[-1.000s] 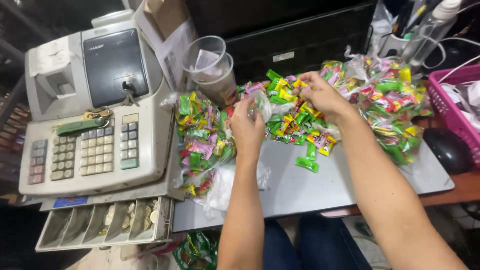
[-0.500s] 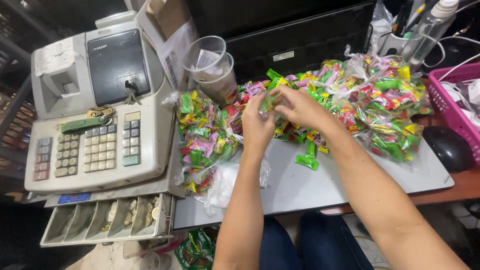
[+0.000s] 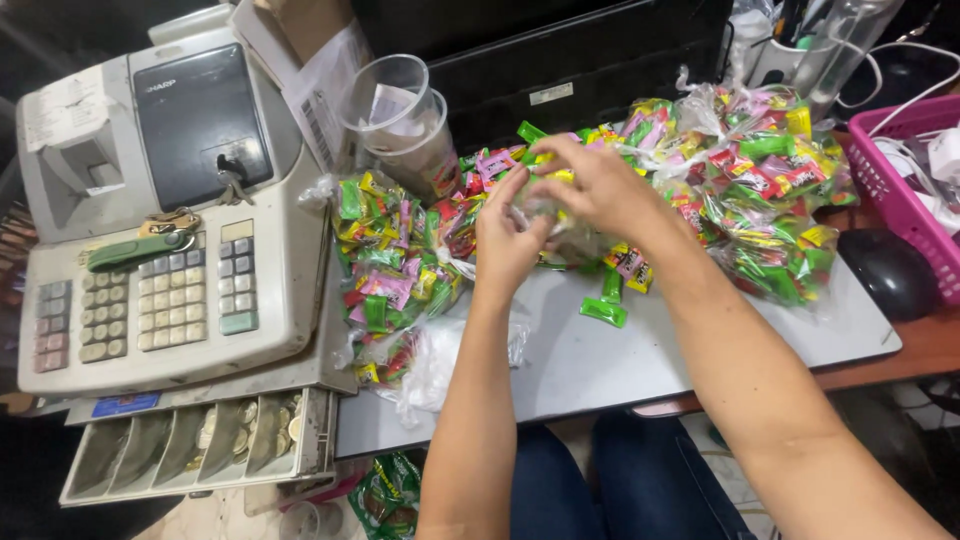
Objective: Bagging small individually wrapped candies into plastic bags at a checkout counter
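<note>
On the grey surface [image 3: 600,370], my two hands' fingers [image 3: 520,215] pinch one crinkly clear bag [image 3: 560,235]; two green candies [image 3: 607,300] lie beside.

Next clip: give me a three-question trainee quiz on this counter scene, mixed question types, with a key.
1. True or false: the coin drawer under the cash register is shut.
2. What do the left hand and right hand hold between them?
A) a clear bag of candy
B) the computer mouse
C) a plastic cup
3. Which side of the grey board is the pink basket on, as the camera sees it?

Key:
1. False; it is open, coins showing.
2. A, the clear bag of candy.
3. The right side.
</note>
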